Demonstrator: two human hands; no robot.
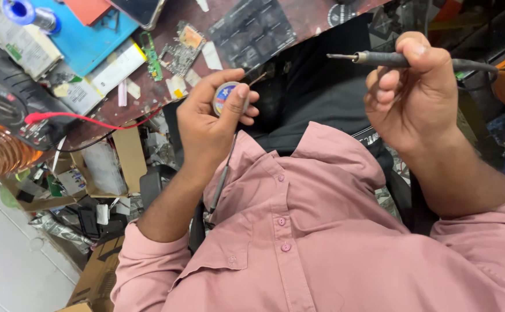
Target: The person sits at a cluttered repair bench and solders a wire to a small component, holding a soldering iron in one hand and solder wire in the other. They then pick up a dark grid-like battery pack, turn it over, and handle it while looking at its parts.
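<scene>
Soldering iron raised beside a small round tin, both held above the cluttered counter (299, 26).

The left hand (209, 118) grips the round tin (225, 97), its printed face showing between thumb and fingers. The right hand (417, 95) clenches the dark soldering iron (379, 58), long axis level, with the bare metal tip pointing toward the tin but well apart from it. A circuit board (182, 52) lies beyond on the counter.

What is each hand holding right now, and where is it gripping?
The left hand pinches a small round tin by its rim; the right hand grips a soldering iron by its handle.
</scene>
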